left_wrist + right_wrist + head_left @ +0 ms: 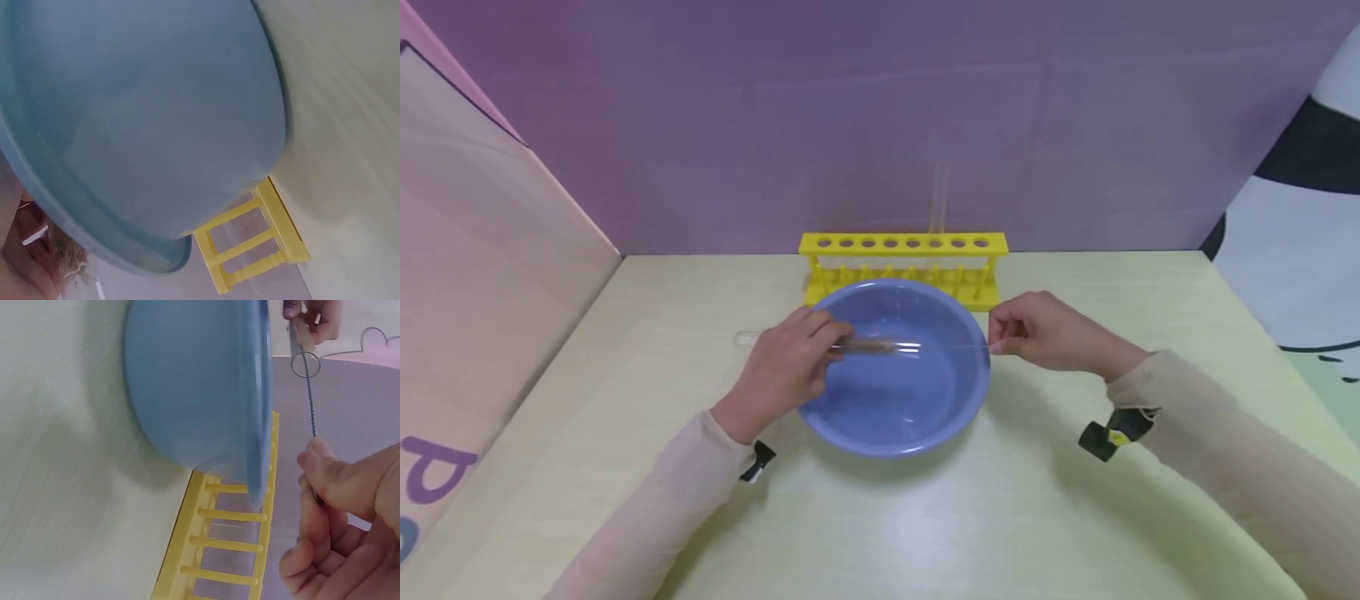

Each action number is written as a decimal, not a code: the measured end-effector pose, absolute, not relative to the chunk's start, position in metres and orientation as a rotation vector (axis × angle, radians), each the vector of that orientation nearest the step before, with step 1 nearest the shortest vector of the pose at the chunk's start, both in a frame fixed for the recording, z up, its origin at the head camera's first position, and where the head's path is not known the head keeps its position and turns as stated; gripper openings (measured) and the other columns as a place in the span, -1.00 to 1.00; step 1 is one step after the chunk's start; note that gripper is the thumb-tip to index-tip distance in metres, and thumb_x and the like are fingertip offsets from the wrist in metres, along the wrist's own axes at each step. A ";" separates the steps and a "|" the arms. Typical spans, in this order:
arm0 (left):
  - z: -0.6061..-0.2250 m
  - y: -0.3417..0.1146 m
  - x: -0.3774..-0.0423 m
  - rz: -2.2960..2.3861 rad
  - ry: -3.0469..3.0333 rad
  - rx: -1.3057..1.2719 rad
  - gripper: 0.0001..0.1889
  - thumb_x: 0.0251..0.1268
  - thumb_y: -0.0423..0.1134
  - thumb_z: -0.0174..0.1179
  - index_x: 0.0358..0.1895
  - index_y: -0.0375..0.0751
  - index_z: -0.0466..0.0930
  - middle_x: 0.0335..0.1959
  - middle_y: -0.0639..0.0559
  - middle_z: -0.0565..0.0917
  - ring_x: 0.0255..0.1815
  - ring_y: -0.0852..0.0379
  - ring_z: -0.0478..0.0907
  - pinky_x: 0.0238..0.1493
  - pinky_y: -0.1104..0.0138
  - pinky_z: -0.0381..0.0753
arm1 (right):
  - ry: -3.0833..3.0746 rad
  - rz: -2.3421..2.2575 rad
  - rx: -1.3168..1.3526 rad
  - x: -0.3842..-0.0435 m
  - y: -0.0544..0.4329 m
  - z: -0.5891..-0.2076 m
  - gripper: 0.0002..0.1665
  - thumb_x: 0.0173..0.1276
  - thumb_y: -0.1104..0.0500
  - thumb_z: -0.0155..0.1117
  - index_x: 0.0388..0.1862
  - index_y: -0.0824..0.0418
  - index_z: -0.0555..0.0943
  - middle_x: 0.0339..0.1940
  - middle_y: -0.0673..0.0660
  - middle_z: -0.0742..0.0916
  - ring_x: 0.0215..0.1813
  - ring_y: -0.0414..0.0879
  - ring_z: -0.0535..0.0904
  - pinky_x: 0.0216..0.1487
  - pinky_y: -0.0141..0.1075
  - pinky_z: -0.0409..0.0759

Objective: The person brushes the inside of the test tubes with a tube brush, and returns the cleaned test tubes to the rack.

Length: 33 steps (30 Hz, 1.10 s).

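Observation:
My left hand point(793, 354) grips a clear glass test tube point(908, 348), held nearly level over the blue basin point(895, 408). Its closed end sticks out to the left of the hand, and its mouth points right. Inside the tube sit the brown bristles point(872, 344) of a test tube brush. From the mouth, the brush's twisted wire point(311, 403) runs to my right hand point(1041, 333), which pinches its end between thumb and fingers at the basin's right rim. In the left wrist view, the bristles point(69, 253) show beside the left fingers, mostly behind the basin.
A yellow test tube rack point(902, 243) stands right behind the basin, against the purple backdrop point(775, 125). One clear test tube point(939, 196) rises from it, right of its middle. The pale tabletop point(917, 525) carries both basin and rack.

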<state>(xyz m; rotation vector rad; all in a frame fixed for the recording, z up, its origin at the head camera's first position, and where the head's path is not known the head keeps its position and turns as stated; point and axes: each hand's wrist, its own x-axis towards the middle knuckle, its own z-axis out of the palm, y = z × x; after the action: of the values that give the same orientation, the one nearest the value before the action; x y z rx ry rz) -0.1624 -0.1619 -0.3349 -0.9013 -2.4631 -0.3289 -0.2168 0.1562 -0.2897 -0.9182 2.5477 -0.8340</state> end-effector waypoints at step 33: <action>-0.329 -0.174 -0.165 -0.294 -2.580 -0.880 -0.77 0.12 -0.30 0.34 -0.13 -0.22 0.63 -0.30 0.00 0.69 -0.42 0.10 0.44 -0.53 0.36 0.47 | 3.174 -0.318 -1.589 -0.200 0.168 -0.312 -0.68 -0.03 0.41 0.45 -0.52 0.25 0.42 -0.60 0.04 0.39 -0.50 -0.08 0.31 -0.47 -0.28 0.42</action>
<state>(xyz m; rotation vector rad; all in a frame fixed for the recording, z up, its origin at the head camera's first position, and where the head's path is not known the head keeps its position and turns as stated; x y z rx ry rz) -0.1650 -0.1738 -0.3286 -0.8803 -2.5802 -0.2941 -0.1999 0.1683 -0.3116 -1.5893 3.1740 -0.3183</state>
